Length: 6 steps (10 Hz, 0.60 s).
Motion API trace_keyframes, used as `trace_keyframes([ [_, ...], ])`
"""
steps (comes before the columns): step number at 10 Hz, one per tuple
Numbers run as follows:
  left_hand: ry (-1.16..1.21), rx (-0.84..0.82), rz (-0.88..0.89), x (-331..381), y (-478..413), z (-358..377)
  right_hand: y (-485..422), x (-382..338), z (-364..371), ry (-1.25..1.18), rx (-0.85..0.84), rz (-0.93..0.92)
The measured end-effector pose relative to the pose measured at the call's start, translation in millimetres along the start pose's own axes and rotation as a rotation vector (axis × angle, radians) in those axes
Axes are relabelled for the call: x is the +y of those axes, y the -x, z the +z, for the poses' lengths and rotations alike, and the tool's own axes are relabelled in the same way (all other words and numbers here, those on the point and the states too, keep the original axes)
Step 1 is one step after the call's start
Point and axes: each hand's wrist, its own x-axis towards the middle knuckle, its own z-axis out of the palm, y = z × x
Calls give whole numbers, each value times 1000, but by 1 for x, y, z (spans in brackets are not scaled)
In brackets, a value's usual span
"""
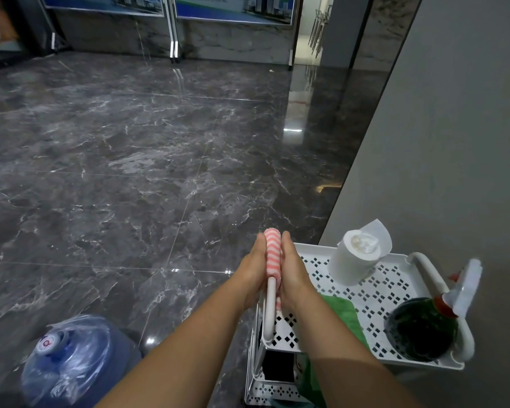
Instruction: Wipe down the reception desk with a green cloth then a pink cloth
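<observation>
In the head view, a pink-and-white striped cloth (273,254) is seen draped over the white tube handle (270,307) at the left end of a white perforated plastic cart (395,278). It is pressed between the left hand (253,272) and the right hand (293,272), whose fingers are straight and held together. A green cloth (346,315) lies on the cart's top tray, near a white paper roll (351,263) and a dark green spray bottle (421,328).

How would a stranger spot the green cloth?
Look right, to the white cart beside the grey wall. On its top tray lies the green cloth, flat and bright, unlike the white paper roll and dark spray bottle.
</observation>
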Motion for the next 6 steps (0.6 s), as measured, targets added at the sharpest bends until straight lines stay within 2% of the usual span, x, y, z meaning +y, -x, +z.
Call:
trace_keyframes([
  [2, 5, -24, 24, -1, 19, 5, 3, 2, 4, 151, 46, -13],
  [4, -97, -15, 62, 12, 38, -6, 4, -7, 14, 274, 70, -102],
  [5, -182, -31, 75, 14, 42, -22, 6, 0, 21, 459, 119, -252],
  [6, -180, 31, 91, 22, 71, -41, 12, 7, 27, 721, 209, -341],
])
